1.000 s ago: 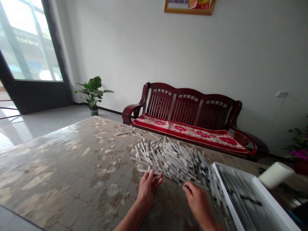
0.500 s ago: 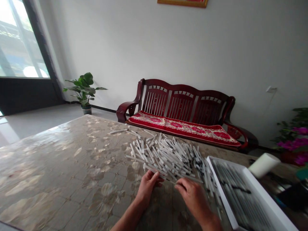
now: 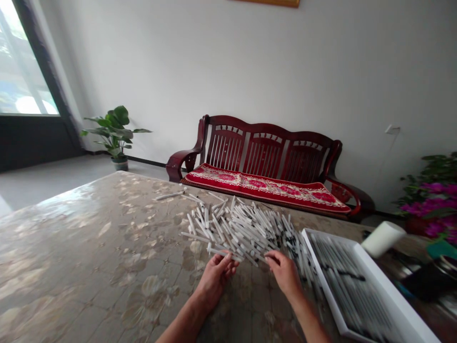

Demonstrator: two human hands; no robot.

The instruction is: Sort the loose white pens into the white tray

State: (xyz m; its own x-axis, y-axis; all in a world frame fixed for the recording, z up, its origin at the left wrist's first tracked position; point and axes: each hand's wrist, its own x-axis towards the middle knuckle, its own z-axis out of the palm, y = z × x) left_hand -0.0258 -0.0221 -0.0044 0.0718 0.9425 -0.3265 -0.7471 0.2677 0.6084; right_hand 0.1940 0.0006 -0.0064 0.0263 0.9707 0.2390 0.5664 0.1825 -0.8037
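A loose heap of slim white pens [image 3: 243,226], some with dark parts, lies on the table. At its near edge my left hand [image 3: 216,274] is closed, with thumb and fingers around a white pen [image 3: 223,252] that points up to the left. My right hand [image 3: 285,271] is at the heap's near right side, thumb and forefinger pinched together by the pen ends. What sits between those fingertips is too small to make out. To the right of that hand, a white open box [image 3: 333,305] holds rows of clear-grey pens with dark parts.
The table [image 3: 89,267] has a patterned, glossy cover. A white roll [image 3: 383,239] and a dark object [image 3: 426,281] are beyond the box at right. Behind stands a wooden bench [image 3: 266,147] with a red cloth. A potted plant [image 3: 117,128] is at left, purple flowers [image 3: 433,205] at right.
My right hand has lifted slightly away from my left, toward the heap, and the gap between them is wider. My left hand keeps its hold. The view has shifted a little to the right.
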